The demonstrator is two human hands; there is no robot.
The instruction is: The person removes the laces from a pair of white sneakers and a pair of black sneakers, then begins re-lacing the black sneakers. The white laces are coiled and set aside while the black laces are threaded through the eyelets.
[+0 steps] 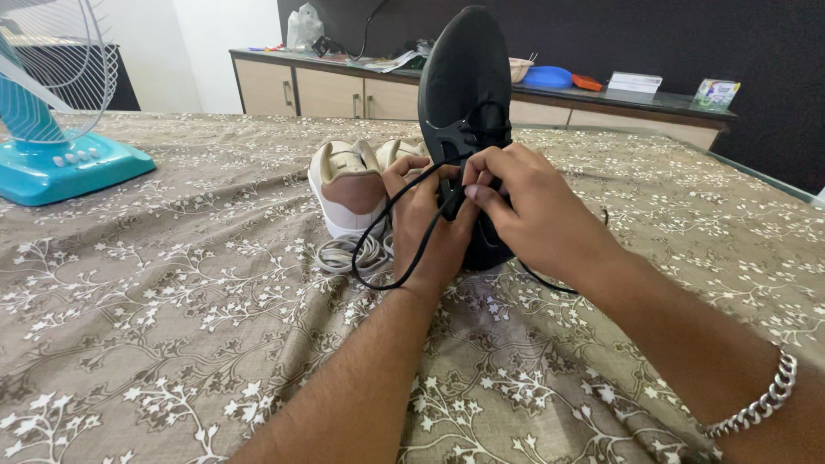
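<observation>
A black shoe (pixel 464 77) stands on its heel on the bed, toe pointing up. My left hand (pixel 425 228) grips the shoe's lower part from the left. My right hand (pixel 524 202) pinches the black lace (pixel 378 228) at the shoe's eyelets, fingers closed on it. The lace loops down to the left and another end trails out to the right under my wrist. A silver chain bracelet (pixel 760 404) is on my right wrist.
A pair of white and pink sneakers (pixel 352 180) lies just behind my left hand, with loose white laces (pixel 352 253) beside them. A teal table fan (pixel 51 129) stands at the left on the brown floral bedsheet (pixel 172 292). A cluttered wooden cabinet (pixel 344 90) runs along the back.
</observation>
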